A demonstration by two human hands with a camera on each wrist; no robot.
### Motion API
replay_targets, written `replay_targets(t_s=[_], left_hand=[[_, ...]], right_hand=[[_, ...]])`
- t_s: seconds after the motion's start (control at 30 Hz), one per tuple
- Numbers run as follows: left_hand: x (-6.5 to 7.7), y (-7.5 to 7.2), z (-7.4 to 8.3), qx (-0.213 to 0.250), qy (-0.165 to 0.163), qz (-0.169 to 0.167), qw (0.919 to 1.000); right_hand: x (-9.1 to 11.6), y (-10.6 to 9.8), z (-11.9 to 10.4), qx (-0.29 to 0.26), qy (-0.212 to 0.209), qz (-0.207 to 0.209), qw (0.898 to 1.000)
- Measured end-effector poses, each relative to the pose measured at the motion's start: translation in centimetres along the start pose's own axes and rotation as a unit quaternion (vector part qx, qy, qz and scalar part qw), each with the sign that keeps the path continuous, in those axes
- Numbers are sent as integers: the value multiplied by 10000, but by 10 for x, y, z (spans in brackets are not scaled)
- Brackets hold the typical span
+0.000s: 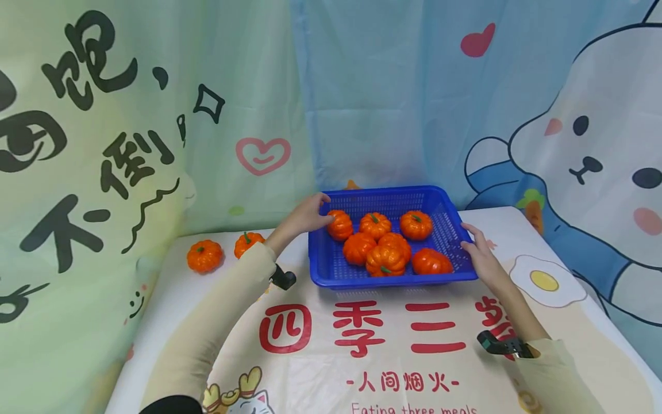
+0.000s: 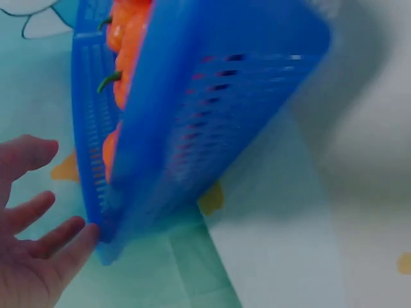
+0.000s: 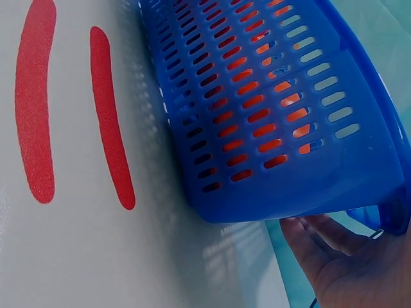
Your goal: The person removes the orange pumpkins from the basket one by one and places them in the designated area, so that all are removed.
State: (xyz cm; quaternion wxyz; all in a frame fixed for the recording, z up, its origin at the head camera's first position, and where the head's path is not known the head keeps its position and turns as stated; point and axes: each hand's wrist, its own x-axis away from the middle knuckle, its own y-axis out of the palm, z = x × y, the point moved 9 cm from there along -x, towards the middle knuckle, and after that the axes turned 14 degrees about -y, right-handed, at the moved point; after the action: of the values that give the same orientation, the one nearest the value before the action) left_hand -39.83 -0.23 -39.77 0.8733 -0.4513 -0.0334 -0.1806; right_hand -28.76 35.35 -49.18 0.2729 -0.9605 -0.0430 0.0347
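Observation:
A blue plastic basket (image 1: 393, 282) with slotted walls stands at the back of the table and holds several small orange pumpkins (image 1: 432, 261). At its back left corner is my left hand (image 1: 308, 214), fingers spread. In the left wrist view a fingertip touches the corner of the rim, and the other fingers stand apart from it. My right hand (image 1: 486, 259) is at the basket's right side. Its fingers (image 3: 327, 237) reach against the outer wall below the rim in the right wrist view, where the thumb is not clearly seen.
Two more pumpkins lie on the table left of the basket: one (image 1: 204, 256) near the left edge, another (image 1: 248, 244) partly behind my left forearm. A printed cloth (image 1: 398, 362) covers the table. Patterned curtains (image 1: 362, 92) hang directly behind the basket and along both sides.

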Motion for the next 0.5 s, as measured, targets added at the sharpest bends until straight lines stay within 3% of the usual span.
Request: replay_targets(t_s=[0.1, 0.27, 0.43, 0.47, 0.5], left_hand=[[-14, 3, 7, -121, -174, -79, 9997], [-25, 11, 18, -719, -549, -343, 9953], [-107, 50, -26, -1441, -597, -355, 9871], [-108, 52, -28, -1439, -678, -418, 9864], [-122, 58, -37, -1381, -710, -510, 9866]], right_hand=[[0, -1, -2, -13, 0, -20, 10000], [0, -4, -4, -61, -4, -45, 10000], [0, -2, -5, -60, 0, -38, 10000], [0, -2, -5, -54, 5, -34, 10000], [0, -1, -5, -47, 1, -32, 10000]])
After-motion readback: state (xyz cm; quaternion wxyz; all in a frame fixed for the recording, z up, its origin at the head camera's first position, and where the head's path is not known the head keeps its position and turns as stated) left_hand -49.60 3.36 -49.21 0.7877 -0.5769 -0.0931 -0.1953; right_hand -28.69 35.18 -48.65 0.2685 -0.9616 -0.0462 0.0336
